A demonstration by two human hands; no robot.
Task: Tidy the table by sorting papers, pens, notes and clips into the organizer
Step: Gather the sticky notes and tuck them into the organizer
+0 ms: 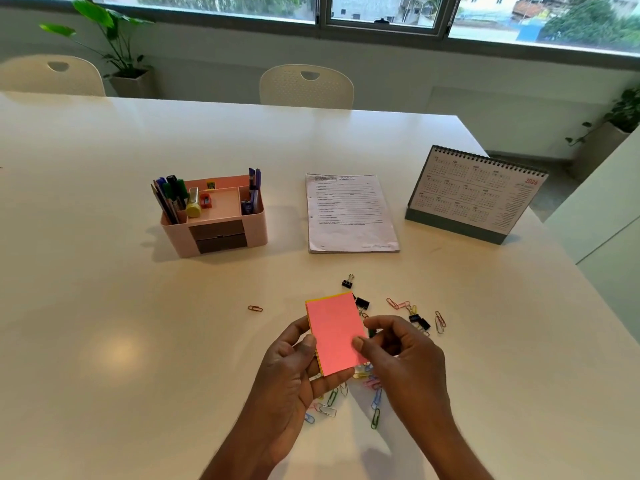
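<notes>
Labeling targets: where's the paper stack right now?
Head view: the paper stack lies flat on the table, right of centre, between the pink organizer on its left and the desk calendar on its right.

We cannot read print on the papers (351, 216), calendar (474, 195) dates too small for us, some paper clips (376, 400) hidden under sticky notes (334, 334) and right hand (408, 368), chair (52, 76) cut off at left

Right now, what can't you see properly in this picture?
All head view:
Some paper clips: covered by the note pad, left hand and right hand.
Organizer drawers: closed, contents hidden.
Paper stack and calendar print: too small to read.
Forearms: cut off by the bottom edge.
</notes>
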